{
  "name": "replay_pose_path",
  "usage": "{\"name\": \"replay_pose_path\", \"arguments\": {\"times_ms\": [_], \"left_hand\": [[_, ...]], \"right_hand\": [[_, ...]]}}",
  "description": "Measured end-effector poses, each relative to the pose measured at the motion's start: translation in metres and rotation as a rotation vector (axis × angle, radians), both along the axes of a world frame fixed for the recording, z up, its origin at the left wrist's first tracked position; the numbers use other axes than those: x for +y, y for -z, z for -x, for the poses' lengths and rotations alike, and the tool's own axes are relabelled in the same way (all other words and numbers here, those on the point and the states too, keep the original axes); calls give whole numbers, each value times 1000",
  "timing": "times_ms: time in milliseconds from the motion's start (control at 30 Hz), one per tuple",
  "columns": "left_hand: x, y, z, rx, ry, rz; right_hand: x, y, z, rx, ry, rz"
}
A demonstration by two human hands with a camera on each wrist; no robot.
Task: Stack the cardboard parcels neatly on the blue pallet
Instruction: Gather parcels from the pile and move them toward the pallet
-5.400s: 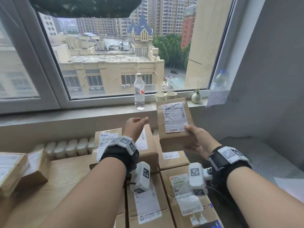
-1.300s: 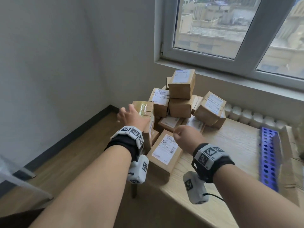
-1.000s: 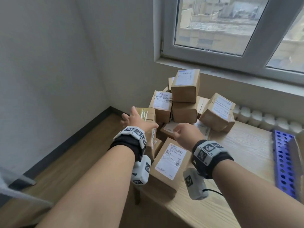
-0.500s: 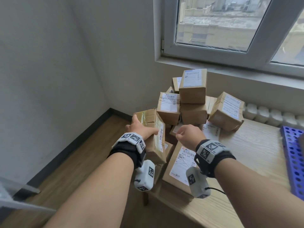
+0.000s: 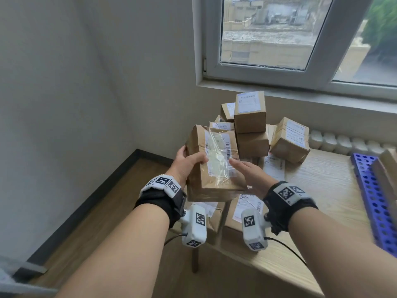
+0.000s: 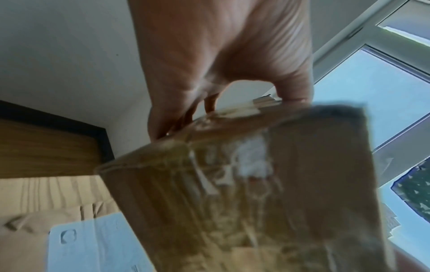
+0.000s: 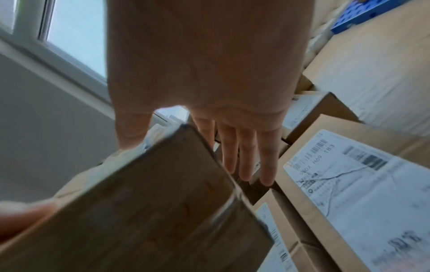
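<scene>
A brown cardboard parcel, taped over its label, is held up in the air in front of the pile. My left hand grips its left edge, thumb on the label face and fingers behind. Seen from the left wrist, the left hand pinches the parcel at its top. My right hand lies along the right side with straight fingers. In the right wrist view the right hand flanks the parcel. The blue pallet lies at the far right, with parcels on it.
A heap of labelled parcels sits on the wooden table below the window sill. Flat parcels lie under my hands. A white radiator runs behind the table. Wood floor and a grey wall are to the left.
My left hand has lifted the taped parcel off the pile's left side and turned its label up. The right hand has uncurled and come against the parcel's right side.
</scene>
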State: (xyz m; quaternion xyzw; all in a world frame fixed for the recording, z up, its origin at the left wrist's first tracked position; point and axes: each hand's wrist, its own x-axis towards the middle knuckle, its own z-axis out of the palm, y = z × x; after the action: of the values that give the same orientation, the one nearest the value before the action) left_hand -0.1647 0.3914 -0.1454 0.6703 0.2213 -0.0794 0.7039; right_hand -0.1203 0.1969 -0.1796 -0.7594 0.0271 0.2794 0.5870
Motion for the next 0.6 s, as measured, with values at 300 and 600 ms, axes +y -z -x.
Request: {"name": "replay_pose_path", "arguments": {"times_ms": [300, 600], "left_hand": [[-70, 8, 2, -36, 251, 146], [-215, 1, -1, 113, 564, 54]], "right_hand": [[-74, -16, 52, 130, 237, -372], [-219, -19, 98, 90, 554, -341]]}}
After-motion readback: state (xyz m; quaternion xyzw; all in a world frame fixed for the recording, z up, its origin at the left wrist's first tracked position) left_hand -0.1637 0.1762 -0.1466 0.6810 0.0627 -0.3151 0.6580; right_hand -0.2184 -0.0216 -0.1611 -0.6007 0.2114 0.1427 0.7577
